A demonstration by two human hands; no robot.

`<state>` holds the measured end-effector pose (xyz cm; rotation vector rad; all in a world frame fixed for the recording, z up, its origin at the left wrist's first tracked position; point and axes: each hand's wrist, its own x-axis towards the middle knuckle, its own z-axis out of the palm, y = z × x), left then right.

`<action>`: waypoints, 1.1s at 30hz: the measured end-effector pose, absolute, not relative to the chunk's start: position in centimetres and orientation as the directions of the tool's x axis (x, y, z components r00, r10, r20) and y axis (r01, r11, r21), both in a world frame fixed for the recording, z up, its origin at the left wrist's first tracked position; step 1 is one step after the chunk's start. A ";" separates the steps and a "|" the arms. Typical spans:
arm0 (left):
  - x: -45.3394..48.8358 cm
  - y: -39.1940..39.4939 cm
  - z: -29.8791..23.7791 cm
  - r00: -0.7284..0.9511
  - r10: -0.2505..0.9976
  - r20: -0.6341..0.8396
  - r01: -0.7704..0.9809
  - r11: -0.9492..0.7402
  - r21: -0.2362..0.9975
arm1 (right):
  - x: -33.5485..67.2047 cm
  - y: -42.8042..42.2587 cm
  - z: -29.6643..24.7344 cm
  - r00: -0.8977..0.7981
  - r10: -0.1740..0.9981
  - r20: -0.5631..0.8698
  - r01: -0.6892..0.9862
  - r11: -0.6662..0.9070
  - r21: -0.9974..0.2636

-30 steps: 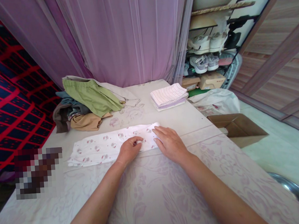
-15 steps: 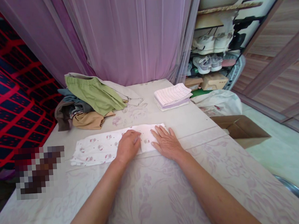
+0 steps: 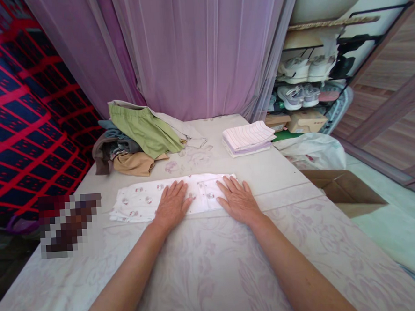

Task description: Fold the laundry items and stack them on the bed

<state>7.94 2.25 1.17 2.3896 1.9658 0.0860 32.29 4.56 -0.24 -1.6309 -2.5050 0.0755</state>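
Both hands lie flat, fingers stretched out and gripping nothing: left hand (image 3: 171,203) and right hand (image 3: 237,201) press the right half of the long folded white pink-printed cloth (image 3: 136,206). Its left end and far edge lie free, and bare pale floral sheet (image 3: 214,267) lies nearer than it.

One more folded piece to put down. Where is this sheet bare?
Bare: between the printed cloth and the striped stack, and the near sheet around both forearms. Crowded: the far left corner, under the clothes pile.
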 end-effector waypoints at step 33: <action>-1.1 -0.2 8.0 -0.508 0.861 -0.022 0.693 0.424 0.584 | 29.0 2.3 -1.5 -0.461 0.820 0.339 0.773 0.559 -0.301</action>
